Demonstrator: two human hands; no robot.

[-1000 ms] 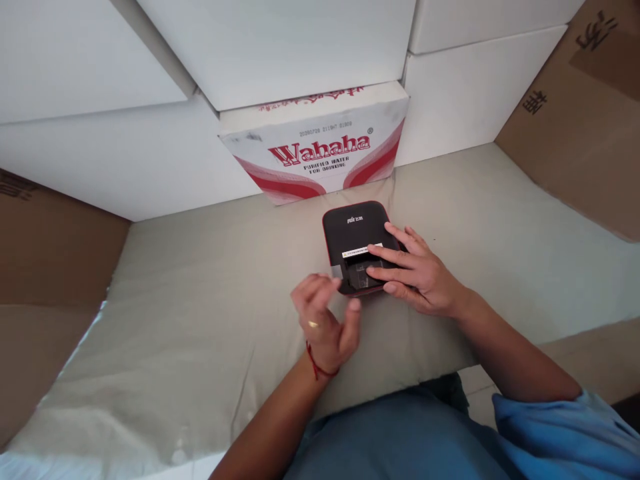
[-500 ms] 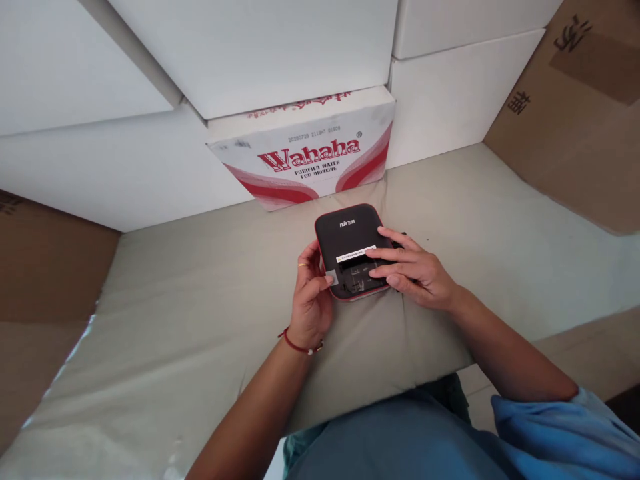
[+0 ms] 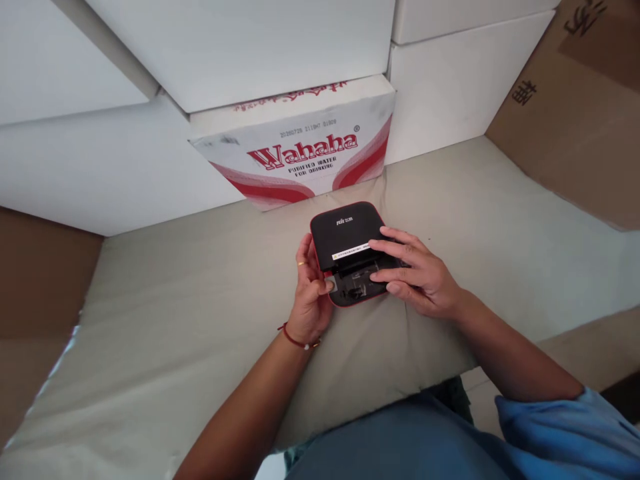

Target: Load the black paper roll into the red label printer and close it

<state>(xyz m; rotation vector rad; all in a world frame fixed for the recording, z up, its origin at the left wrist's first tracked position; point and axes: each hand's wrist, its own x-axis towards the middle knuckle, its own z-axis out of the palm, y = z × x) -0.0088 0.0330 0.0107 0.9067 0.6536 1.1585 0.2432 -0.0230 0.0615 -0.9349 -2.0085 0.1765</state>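
A small black device with a red rim (image 3: 345,233) lies on the beige cloth (image 3: 175,333) in the middle of the view. A white label strip crosses its top, and below that an opened section shows dark inner parts. My left hand (image 3: 309,297) grips the device's left edge, thumb pressed on a small grey tab at the near left corner. My right hand (image 3: 417,273) rests on the right side, its fingers stretched flat over the opened section.
A white and red "Wahaha" water carton (image 3: 300,150) stands just behind the device. White boxes (image 3: 250,47) are stacked behind and above it. Brown cardboard boxes (image 3: 575,107) flank the cloth on the right and on the left.
My left hand, lifted and apart from the device a second ago, has moved in and taken hold of its left edge. The right hand has stayed on the device.
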